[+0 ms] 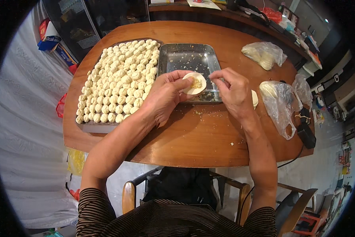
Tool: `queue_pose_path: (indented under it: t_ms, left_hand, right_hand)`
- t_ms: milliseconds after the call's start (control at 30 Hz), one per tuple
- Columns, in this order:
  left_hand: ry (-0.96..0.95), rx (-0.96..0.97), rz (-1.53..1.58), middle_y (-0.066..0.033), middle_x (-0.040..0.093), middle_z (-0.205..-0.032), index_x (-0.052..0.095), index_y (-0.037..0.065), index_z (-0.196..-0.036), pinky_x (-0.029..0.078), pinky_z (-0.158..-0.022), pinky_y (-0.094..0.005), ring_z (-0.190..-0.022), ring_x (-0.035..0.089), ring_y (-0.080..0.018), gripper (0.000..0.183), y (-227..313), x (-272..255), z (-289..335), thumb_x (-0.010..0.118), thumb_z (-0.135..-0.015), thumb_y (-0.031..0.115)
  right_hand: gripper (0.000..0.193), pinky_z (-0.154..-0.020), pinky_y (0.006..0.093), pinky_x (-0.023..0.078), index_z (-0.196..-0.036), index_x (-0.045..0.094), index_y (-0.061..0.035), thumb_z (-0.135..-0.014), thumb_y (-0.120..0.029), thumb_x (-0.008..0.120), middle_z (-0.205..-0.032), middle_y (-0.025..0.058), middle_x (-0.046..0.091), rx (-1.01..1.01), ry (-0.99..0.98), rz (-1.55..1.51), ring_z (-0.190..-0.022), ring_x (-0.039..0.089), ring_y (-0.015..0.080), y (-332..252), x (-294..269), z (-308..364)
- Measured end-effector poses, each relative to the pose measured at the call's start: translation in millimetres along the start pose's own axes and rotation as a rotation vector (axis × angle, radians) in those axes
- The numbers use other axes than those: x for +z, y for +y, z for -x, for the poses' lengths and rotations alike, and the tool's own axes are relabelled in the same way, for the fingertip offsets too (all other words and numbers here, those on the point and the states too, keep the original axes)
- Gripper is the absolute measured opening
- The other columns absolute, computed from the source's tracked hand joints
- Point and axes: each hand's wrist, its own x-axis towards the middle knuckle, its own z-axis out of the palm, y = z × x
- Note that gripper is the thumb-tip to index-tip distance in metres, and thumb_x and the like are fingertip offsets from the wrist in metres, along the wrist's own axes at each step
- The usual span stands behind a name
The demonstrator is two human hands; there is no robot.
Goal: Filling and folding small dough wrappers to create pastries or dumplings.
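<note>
Your shirt (pixel 165 221) fills six o'clock. Toward one, over the metal tray (pixel 173 65), your half-curled left hand (pixel 163 94) pinches a filled dough round (pixel 193 91): likely light, soft, tearable, best held by its rim. Your right hand (pixel 235 89) is nearly closed, contents unclear.

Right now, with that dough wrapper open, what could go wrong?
The dough wrapper lies open in the left hand, so a tilt might spill its crumbly filling. The pleated dumplings are packed close on their tray, so some could stick together or get squashed if bumped.
</note>
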Motion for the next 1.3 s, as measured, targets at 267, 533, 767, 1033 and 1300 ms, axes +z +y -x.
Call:
queue_pose_path:
  t_ms: [267, 533, 767, 1033, 1300]
  left_hand:
    - [-0.002, 0.021, 0.109, -0.016, 0.07, -0.124, 0.061, -0.005, -0.13, 0.061, -0.1, -0.0363, -0.111, 0.072, -0.0248, 0.028, -5, -8, -5, 0.061, -0.105, 0.008]
    - [0.007, 0.022, 0.014, -0.0094, 0.07, -0.122, 0.06, 0.0, -0.133, 0.058, -0.095, -0.032, -0.11, 0.069, -0.0173, 0.036, -2, -2, 4, 0.069, -0.102, 0.016]
    - [-0.022, 0.016, -0.012, -0.0081, 0.072, -0.12, 0.059, 0.001, -0.135, 0.056, -0.092, -0.0294, -0.108, 0.069, -0.0146, 0.039, -5, 0, 3, 0.07, -0.101, 0.016]
    - [-0.034, 0.052, -0.073, -0.0083, 0.073, -0.117, 0.059, -0.001, -0.134, 0.057, -0.09, -0.0275, -0.105, 0.071, -0.0137, 0.037, -10, -1, 2, 0.07, -0.101, 0.013]
    - [-0.015, 0.043, -0.06, -0.0087, 0.073, -0.116, 0.06, -0.001, -0.132, 0.057, -0.09, -0.027, -0.105, 0.07, -0.0131, 0.035, -10, 2, 3, 0.069, -0.102, 0.012]
  right_hand:
    - [0.019, -0.068, 0.0366, 0.055, -0.113, 0.072, 0.0003, -0.097, -0.011, 0.07, -0.093, 0.0144, 0.074, 0.171, -0.029, -0.244, -0.076, 0.072, 0.0238, -2, 5, 3]
    - [0.031, -0.055, 0.0286, 0.047, -0.114, 0.07, -0.0017, -0.09, -0.015, 0.083, -0.099, 0.0067, 0.067, -0.013, 0.059, -0.133, -0.06, 0.057, 0.008, -25, 5, 2]
    - [0.031, -0.054, 0.0274, 0.047, -0.111, 0.072, -0.0017, -0.086, -0.013, 0.085, -0.101, 0.0067, 0.068, -0.039, 0.129, -0.066, -0.06, 0.059, 0.0085, -19, 10, 1]
    - [0.028, -0.056, 0.0284, 0.049, -0.108, 0.073, -0.0024, -0.087, -0.015, 0.084, -0.099, 0.0078, 0.07, 0.032, 0.096, -0.131, -0.059, 0.061, 0.0112, -23, 8, 2]
    - [0.018, -0.059, 0.0309, 0.051, -0.101, 0.075, -0.0015, -0.088, -0.012, 0.081, -0.092, 0.0084, 0.07, 0.064, 0.157, -0.117, -0.061, 0.062, 0.0136, -13, 7, 1]
